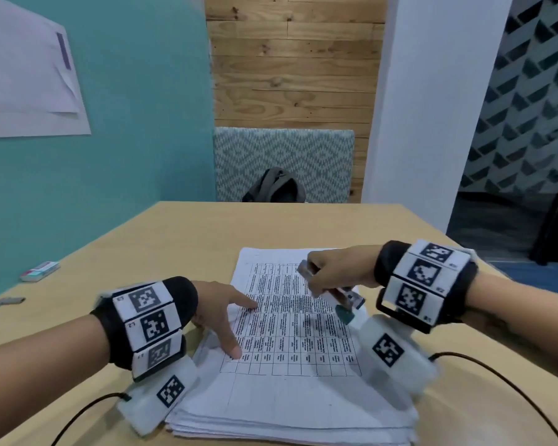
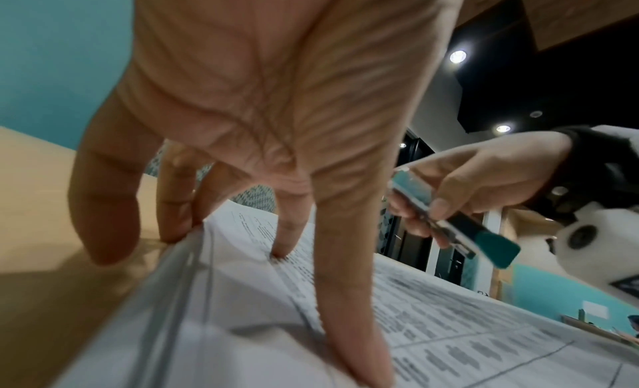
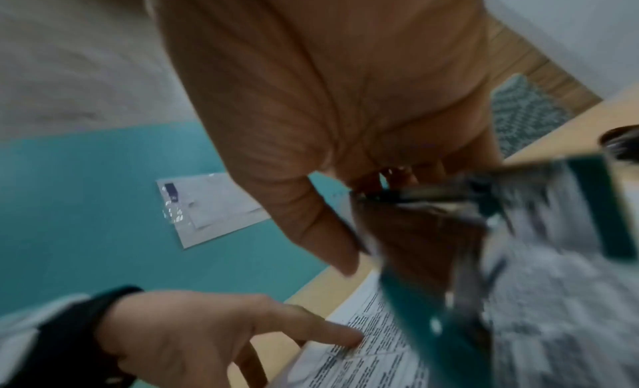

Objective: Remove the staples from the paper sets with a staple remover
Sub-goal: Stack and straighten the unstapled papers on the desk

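A thick stack of printed paper sets lies on the wooden table, its top sheet showing a table of text. My left hand rests on the stack's left edge with straight, spread fingers, index tip and thumb tip touching the sheet. My right hand hovers above the right half of the stack and grips a teal and metal staple remover, whose teal end points down toward me. In the right wrist view the remover is blurred. I see no staple.
A small box and a grey metal strip lie near the table's left edge. A dark backpack sits on the patterned chair behind the table. Black cables run from both wrist units across the near table.
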{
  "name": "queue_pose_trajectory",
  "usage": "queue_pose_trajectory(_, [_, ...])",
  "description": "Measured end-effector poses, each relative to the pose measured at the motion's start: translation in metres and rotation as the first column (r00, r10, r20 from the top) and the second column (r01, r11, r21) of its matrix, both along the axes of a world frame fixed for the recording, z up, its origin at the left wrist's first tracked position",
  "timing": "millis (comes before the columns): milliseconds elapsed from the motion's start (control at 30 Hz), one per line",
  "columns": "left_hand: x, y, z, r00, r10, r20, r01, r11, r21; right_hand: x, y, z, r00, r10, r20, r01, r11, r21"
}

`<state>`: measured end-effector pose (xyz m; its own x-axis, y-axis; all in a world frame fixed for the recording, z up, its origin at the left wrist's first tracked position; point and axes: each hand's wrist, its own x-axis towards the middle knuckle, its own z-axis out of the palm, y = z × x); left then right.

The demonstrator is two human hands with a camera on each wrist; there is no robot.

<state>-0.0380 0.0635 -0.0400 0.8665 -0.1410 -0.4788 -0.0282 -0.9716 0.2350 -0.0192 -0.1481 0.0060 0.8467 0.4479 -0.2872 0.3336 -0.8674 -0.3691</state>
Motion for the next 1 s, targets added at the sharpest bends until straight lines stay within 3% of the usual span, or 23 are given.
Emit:
queue_pose_trajectory(133, [-0.001,-0.002,0.000,0.999,-0.027,0.039,0.026,0.999,0.043,0.009,0.043,-0.007,0.991,0.130,0.016,-0.120,0.951,-0.286])
queue_pose_trajectory(267, [0.000,-0.001,0.000,1.000,-0.020,-0.004,0.021,0.999,0.029,0.024,0.060,-0.018,0.990,0.140,-0.029,-0.141,0.928,-0.345])
queue_pose_trajectory(433, [-0.002,-0.001,0.002,0.997,-0.074,-0.011,0.075,0.991,0.111,0.027,0.050,-0.014,0.992,0.124,-0.022,-0.125,0.949,-0.288])
queue_pose_trajectory(533, [-0.005,-0.003,0.005,0.997,-0.060,-0.037,0.064,0.991,0.118,0.014,0.034,0.000,0.993,0.095,0.065,-0.080,0.976,-0.203])
queue_pose_trajectory(667, [-0.016,-0.008,0.013,0.996,-0.017,-0.091,0.026,0.995,0.097,-0.031,-0.002,0.024,0.989,0.027,0.148,-0.049,0.988,0.148])
queue_pose_trajectory(767, [-0.043,-0.008,0.019,0.998,-0.067,0.020,0.064,0.989,0.131,-0.095,-0.046,0.028,0.989,0.049,0.139,-0.099,0.917,0.386])
queue_pose_trajectory(867, [-0.091,-0.001,0.019,0.967,-0.195,0.164,0.174,0.975,0.138,-0.150,-0.080,0.003,0.991,0.050,0.125,-0.094,0.919,0.383])
queue_pose_trajectory(933, [-0.128,0.001,0.008,0.944,-0.222,0.244,0.196,0.972,0.126,-0.166,-0.088,-0.029,0.970,-0.021,0.242,-0.042,0.967,0.249])
queue_pose_trajectory(1000, [-0.158,-0.005,-0.017,0.914,-0.152,0.375,0.120,0.987,0.108,-0.174,-0.078,-0.063,0.900,-0.129,0.417,0.071,0.986,0.154])
